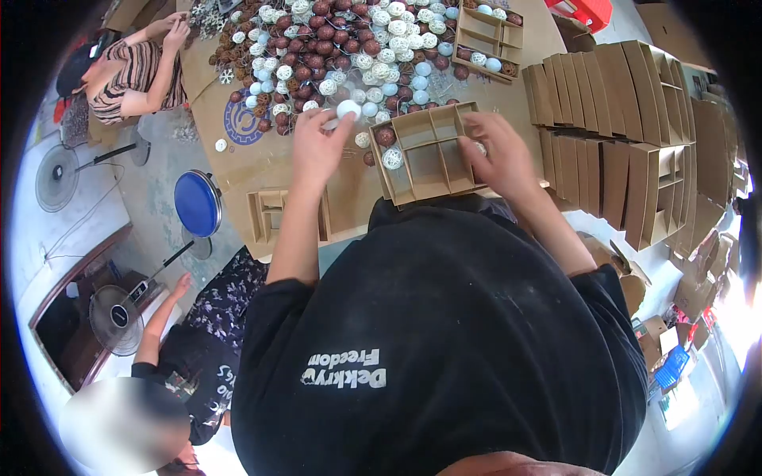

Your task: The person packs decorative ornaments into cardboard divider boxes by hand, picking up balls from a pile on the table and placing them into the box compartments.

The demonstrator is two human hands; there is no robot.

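My left hand (319, 151) pinches a smooth white ball (348, 109) at the edge of a heap of balls (333, 47). In front of me a divided cardboard box (425, 143) lies tilted near the table's front edge. Its left column holds a brown wicker ball (386, 136) and a white wicker ball (393, 159). Over the box's right side is my right hand (502, 155), with its fingers curled. Another white ball (479, 148) shows partly between its thumb and fingers; the rest is hidden.
Stacked divided boxes (611, 95) stand at the right. A partly filled box (488, 40) sits at the back, another divided box (266, 214) at the front left. One person (135, 75) works at the far left, another (194, 341) is behind. A blue stool (197, 204) stands left.
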